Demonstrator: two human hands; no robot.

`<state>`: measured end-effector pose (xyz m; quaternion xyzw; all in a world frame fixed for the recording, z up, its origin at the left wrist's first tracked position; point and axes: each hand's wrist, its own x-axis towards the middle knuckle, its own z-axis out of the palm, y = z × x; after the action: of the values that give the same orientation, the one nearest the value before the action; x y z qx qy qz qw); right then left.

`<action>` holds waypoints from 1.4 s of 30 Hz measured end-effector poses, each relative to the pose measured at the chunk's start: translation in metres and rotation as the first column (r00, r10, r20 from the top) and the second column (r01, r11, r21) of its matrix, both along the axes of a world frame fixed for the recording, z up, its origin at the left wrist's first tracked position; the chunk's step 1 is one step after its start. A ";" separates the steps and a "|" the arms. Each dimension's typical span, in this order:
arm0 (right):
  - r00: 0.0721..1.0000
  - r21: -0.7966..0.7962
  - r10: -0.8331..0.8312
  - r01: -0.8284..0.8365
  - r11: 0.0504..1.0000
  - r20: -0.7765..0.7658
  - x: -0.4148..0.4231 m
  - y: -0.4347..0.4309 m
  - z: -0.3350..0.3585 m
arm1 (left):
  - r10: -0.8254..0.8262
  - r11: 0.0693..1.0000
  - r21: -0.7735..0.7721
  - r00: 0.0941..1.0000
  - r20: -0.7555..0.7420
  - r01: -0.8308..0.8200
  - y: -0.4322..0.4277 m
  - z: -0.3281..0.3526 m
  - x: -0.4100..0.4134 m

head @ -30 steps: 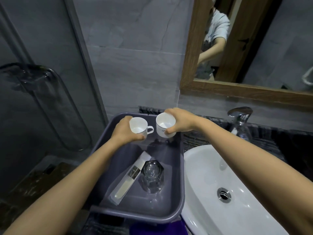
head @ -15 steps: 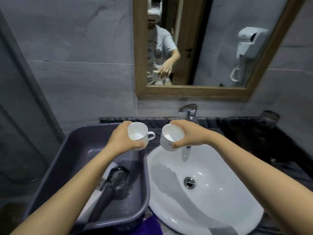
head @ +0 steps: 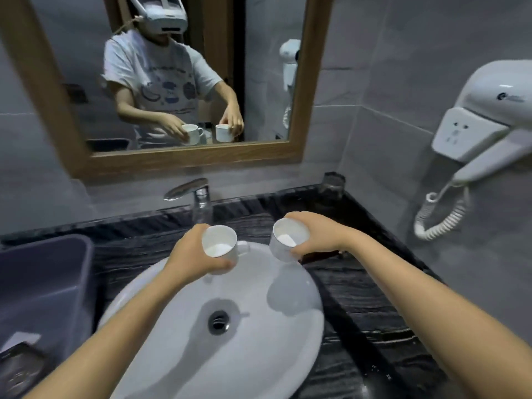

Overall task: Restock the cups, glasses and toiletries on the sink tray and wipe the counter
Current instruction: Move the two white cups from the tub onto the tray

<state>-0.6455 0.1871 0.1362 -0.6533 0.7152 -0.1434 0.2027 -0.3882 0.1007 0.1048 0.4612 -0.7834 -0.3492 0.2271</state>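
Note:
My left hand (head: pixel 191 254) grips a white handled cup (head: pixel 220 246) above the back rim of the white basin (head: pixel 218 326). My right hand (head: pixel 319 236) holds a second white cup (head: pixel 288 240) from the side, at the basin's right edge over the dark marble counter (head: pixel 368 306). Both cups are upright and held in the air. A clear glass (head: pixel 332 184) stands in the counter's back right corner. The grey plastic tub (head: pixel 43 283) sits at the left, with a glass (head: pixel 17 367) and a white packet partly showing inside it.
A chrome tap (head: pixel 195 194) rises behind the basin. A wood-framed mirror (head: pixel 184 156) hangs above. A white wall hair dryer (head: pixel 489 125) with a coiled cord projects from the right wall over the counter.
Both hands have carried the cups rightward from the tub to over the basin, the right cup reaching the counter's side. My view has swung right.

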 end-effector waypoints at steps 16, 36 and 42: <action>0.973 0.111 -0.196 0.210 0.971 -0.121 -0.230 -0.036 -0.044 | 0.112 0.994 0.008 0.994 0.011 -0.112 0.003 -0.032 -0.162; 0.956 0.273 -0.288 0.292 0.917 -0.057 -0.270 -0.063 -0.069 | 0.013 0.998 0.068 0.997 0.075 -0.018 -0.026 -0.061 -0.216; 0.966 0.278 -0.258 0.246 0.929 0.007 -0.275 -0.067 -0.068 | -0.014 0.997 0.071 0.996 0.083 0.008 -0.033 -0.062 -0.242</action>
<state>-0.9208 0.1202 0.0677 -0.5183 0.8016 -0.0817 0.2867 -0.6307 0.0677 0.0424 0.4788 -0.7818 -0.3586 0.1760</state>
